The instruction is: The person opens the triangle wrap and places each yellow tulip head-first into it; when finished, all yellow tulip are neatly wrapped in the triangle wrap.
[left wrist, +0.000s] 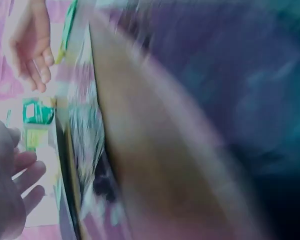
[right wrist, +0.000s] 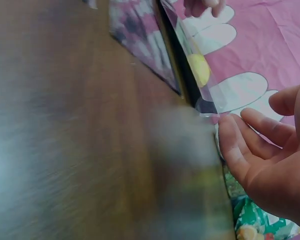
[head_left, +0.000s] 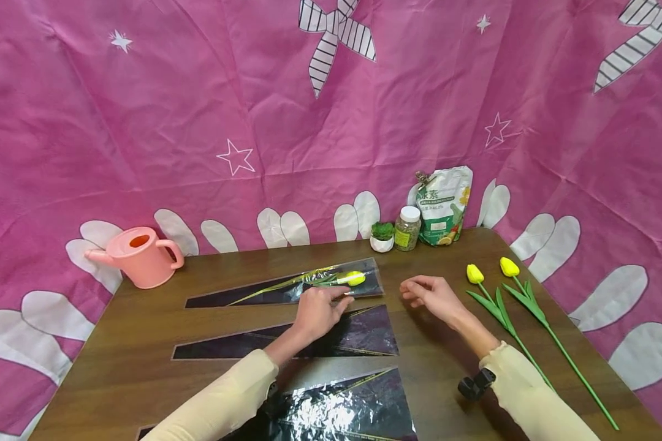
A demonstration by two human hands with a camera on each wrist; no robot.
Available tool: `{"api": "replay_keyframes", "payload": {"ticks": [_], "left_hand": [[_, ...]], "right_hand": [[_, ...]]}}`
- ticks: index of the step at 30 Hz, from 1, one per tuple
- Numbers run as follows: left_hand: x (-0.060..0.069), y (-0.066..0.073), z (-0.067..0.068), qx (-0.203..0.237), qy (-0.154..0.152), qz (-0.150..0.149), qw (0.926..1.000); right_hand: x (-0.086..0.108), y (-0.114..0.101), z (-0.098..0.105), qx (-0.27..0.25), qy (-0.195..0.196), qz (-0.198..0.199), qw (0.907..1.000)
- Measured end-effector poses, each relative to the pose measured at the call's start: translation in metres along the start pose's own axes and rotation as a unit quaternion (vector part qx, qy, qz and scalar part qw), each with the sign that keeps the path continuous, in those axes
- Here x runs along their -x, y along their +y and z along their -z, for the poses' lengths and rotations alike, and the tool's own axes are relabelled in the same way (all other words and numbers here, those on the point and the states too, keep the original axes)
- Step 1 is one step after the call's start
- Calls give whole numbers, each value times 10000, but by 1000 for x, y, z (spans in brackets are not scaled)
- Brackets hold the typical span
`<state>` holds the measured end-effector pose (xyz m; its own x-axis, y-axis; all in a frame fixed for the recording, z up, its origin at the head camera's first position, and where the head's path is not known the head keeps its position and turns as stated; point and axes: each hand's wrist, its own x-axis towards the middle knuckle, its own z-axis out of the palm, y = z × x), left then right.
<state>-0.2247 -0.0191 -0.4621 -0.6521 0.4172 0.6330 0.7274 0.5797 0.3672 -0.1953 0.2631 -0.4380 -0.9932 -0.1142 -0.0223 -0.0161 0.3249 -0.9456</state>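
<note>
A yellow tulip lies inside the farthest of three long, tapering black-and-clear flower sleeves. Over that sleeve's near edge, close to the bloom, is my left hand; its fingers look loosely bent in the left wrist view, with nothing held. My right hand hovers just right of the sleeve's wide end, fingers relaxed and holding nothing. The middle sleeve lies flat below the left hand. Nearest me is a third sleeve, shiny with glare and partly hidden by my left forearm.
Two yellow tulips, an inner one and an outer one, lie at the table's right. A pink watering can stands back left. Along the back are a small potted plant, a white-lidded jar and a green-white pouch.
</note>
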Motion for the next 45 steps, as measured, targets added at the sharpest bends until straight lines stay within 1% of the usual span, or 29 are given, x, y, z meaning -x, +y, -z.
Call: {"api": "replay_keyframes", "payload": {"ticks": [2,4,8,11,15,20,21,23,27,29,30,32,34,38,41,45], "left_hand": [[7,7,5,194,-217,119,9995],[14,13,7,353,-359,262,9984],[28,21,3,518,-474,459,9965],[35,24,-1,504,-469,467,9965],[41,25,-4,575,-499,452,9961],[41,24,-10,738,-632,238,9950],[41,25,-11,703,-716,182,9948],[41,25,-12,659,-992,169,9927],[44,25,-13,362,-1677,271,9848],[45,25,-14,248,-1904,343,9808],[45,26,-14,216,-1969,365,9795],[45,26,-15,210,-2003,385,9787],[45,26,-15,278,-1973,404,9791],[46,26,-15,403,-1775,458,9822],[47,26,-18,443,-1635,503,9843],[48,24,-20,483,-1581,568,9846]], "right_hand": [[9,0,3,23,-43,64,10000],[17,2,5,30,-82,83,9999],[32,7,3,-33,-125,24,9999],[41,12,-1,-76,-170,2,9998],[48,19,-6,-66,-240,96,9996],[51,23,-10,-29,-250,177,9995],[52,22,-11,-14,-243,192,9995],[52,22,-14,3,-257,230,9994],[52,22,-18,46,-259,238,9994],[52,22,-19,67,-258,242,9994],[52,22,-19,77,-256,248,9993],[51,21,-19,89,-247,248,9993],[51,21,-18,103,-285,294,9991],[49,19,-21,165,-270,273,9991],[47,16,-24,214,-188,199,9994],[45,11,-31,33,-112,37,9999]]}}
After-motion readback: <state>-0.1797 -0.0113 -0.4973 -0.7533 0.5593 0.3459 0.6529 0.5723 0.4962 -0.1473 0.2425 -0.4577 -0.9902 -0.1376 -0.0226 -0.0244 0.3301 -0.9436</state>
